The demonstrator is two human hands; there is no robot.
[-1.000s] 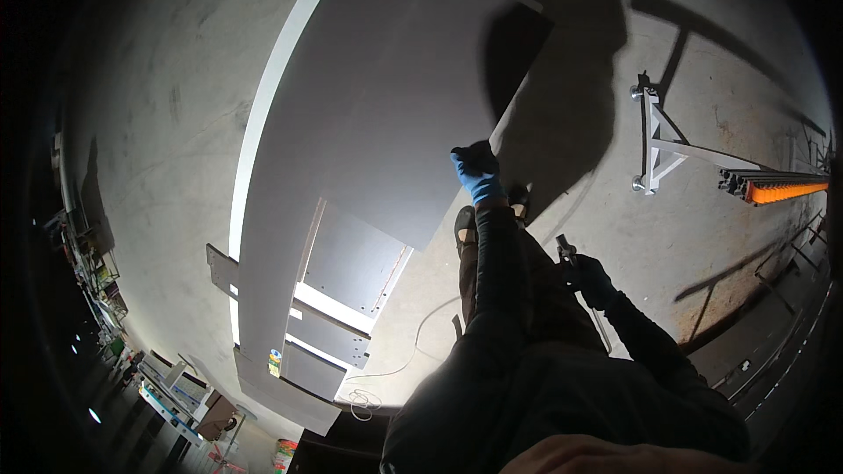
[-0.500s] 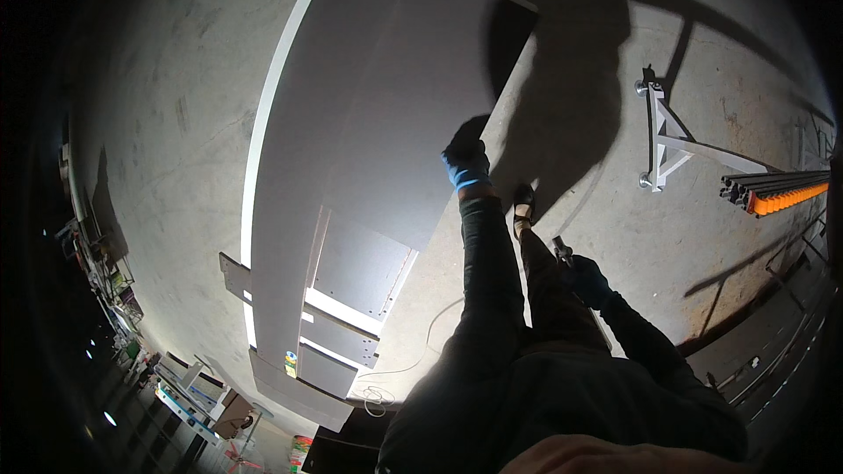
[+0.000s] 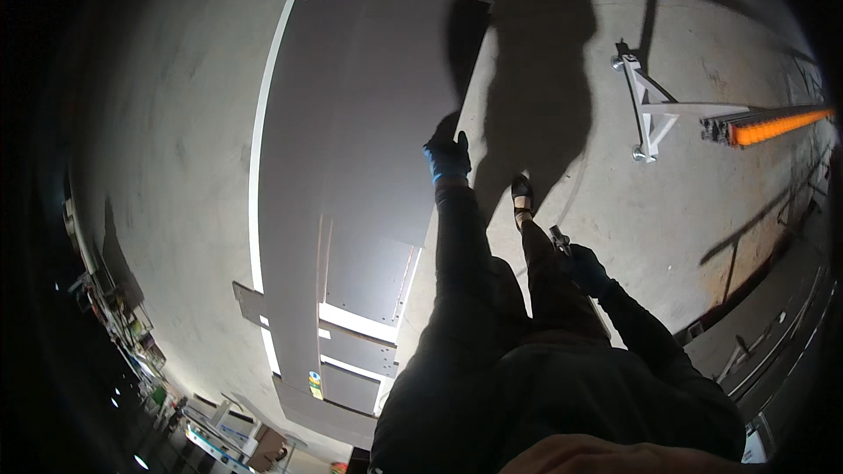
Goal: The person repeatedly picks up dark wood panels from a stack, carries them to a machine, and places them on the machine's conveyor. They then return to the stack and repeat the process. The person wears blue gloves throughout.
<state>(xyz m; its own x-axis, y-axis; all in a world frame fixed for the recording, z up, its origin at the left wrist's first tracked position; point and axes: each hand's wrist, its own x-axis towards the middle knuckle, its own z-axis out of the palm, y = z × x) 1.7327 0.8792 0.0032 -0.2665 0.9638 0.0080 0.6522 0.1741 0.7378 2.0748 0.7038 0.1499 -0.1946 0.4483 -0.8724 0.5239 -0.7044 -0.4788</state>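
My left hand (image 3: 448,160), in a blue and black glove, is over the right edge of a large dark grey panel (image 3: 351,114) with white edging. Its thumb stands apart from the fingers; whether it touches the panel I cannot tell. Low at my right side, my gloved right hand (image 3: 587,270) is closed around a tool with a grey metal head (image 3: 559,238); its exact kind is unclear. Smaller grey boards (image 3: 356,386) and white strips lie at the panel's near end, with a small coloured label (image 3: 314,384) among them.
A white metal stand (image 3: 648,110) is on the concrete floor to the right, beside a bundle of dark bars with an orange cover (image 3: 777,128). Along the far left lies clutter (image 3: 114,316). My foot (image 3: 522,197) is right of the panel; my shadow stretches ahead.
The view has shifted, so the panel's far end sits lower and the stand farther left. My left hand has stayed by the panel's edge. My right hand still holds the metal-headed tool.
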